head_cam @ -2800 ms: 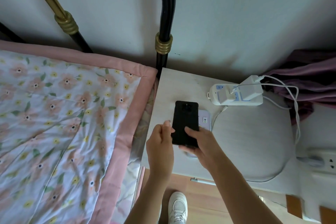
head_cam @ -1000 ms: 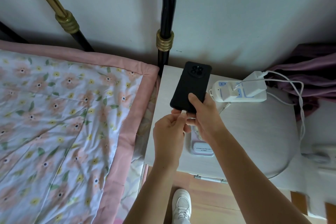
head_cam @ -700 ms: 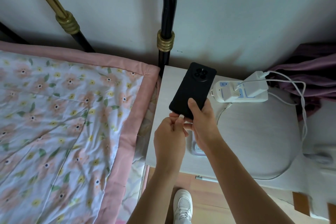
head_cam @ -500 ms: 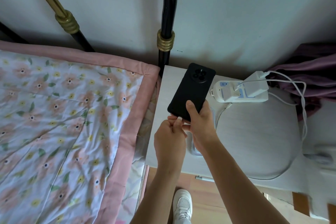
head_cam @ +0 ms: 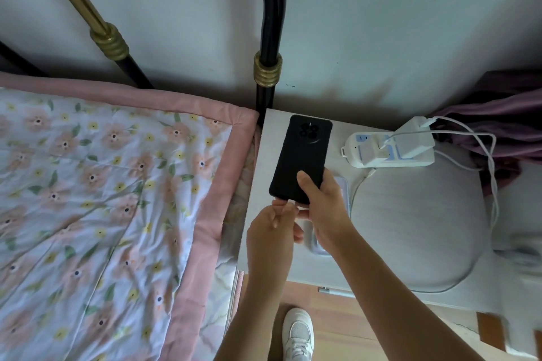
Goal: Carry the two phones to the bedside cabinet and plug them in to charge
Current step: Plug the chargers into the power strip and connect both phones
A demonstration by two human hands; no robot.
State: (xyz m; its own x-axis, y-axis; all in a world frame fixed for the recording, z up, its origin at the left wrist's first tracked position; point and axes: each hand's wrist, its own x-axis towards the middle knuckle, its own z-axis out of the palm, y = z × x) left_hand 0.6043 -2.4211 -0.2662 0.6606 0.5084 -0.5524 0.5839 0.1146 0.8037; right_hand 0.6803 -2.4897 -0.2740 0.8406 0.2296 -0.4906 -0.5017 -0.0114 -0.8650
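My right hand (head_cam: 324,211) grips the lower end of a black phone (head_cam: 302,152), back side up, over the white bedside cabinet (head_cam: 410,214). My left hand (head_cam: 271,231) pinches a white charging plug (head_cam: 291,203) right at the phone's bottom edge. A second phone in a light, clear case (head_cam: 341,184) lies flat on the cabinet, mostly hidden under my right hand and wrist. A white power strip (head_cam: 390,152) with two white chargers stands at the cabinet's back, cables running from it.
A bed with a floral, pink-edged quilt (head_cam: 102,199) fills the left side, with a black and brass frame post (head_cam: 268,67) against the wall. Purple cloth (head_cam: 504,120) lies at the far right. Another white socket block (head_cam: 525,252) sits at the right edge. My white shoe (head_cam: 297,334) stands on the wooden floor.
The black phone rose from the second phone, moved toward the wall, and has now settled slightly lower and straighter. My left hand has brought the white plug up to its bottom edge.
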